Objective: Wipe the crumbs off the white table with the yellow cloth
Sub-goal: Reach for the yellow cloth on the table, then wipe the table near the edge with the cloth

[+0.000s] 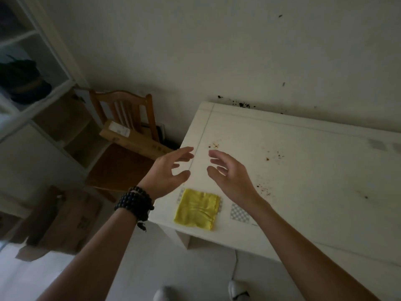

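Note:
A folded yellow cloth (pixel 197 209) lies flat on the near left corner of the white table (pixel 303 174). Reddish-brown crumbs (pixel 213 145) dot the tabletop beyond the hands, with more crumbs to the right around the middle and near my right wrist. My left hand (pixel 169 170), with dark bead bracelets on the wrist, hovers over the table's left edge, fingers spread and empty. My right hand (pixel 230 174) hovers above the table just right of it, also spread and empty. Both hands are above and beyond the cloth, not touching it.
A wooden chair (pixel 121 135) with a cardboard box on its seat stands left of the table against the wall. Cardboard boxes (pixel 58 220) sit on the floor at the left. A white shelf unit (pixel 32 88) fills the far left. Checkered markers (pixel 238 213) lie beside the cloth.

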`<act>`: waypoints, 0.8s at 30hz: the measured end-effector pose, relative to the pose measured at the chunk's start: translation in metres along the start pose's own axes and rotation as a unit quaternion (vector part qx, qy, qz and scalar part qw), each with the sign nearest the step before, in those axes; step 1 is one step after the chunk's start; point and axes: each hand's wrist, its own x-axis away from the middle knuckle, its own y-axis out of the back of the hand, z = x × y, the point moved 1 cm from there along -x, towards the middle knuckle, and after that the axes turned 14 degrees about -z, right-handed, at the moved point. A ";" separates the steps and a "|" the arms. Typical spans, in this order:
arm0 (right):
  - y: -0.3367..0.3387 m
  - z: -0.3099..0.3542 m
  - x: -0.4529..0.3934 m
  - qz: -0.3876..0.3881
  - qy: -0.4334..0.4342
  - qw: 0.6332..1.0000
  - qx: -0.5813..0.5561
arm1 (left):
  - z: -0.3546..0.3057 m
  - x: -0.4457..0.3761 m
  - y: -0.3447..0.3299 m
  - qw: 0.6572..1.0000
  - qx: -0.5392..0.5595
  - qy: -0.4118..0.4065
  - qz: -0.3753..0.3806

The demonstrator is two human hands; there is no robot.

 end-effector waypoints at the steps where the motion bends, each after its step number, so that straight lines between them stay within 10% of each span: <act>1: -0.017 0.000 0.001 -0.024 -0.009 1.000 0.008 | 0.016 -0.008 0.009 1.000 0.010 -0.010 0.017; 11: -0.132 -0.035 0.039 -0.139 -0.140 0.977 0.076 | 0.155 -0.020 0.018 0.987 -0.008 -0.049 0.154; 24: -0.212 -0.169 0.045 -0.032 -0.252 0.922 0.291 | 0.283 -0.013 -0.067 0.935 -0.151 -0.072 0.314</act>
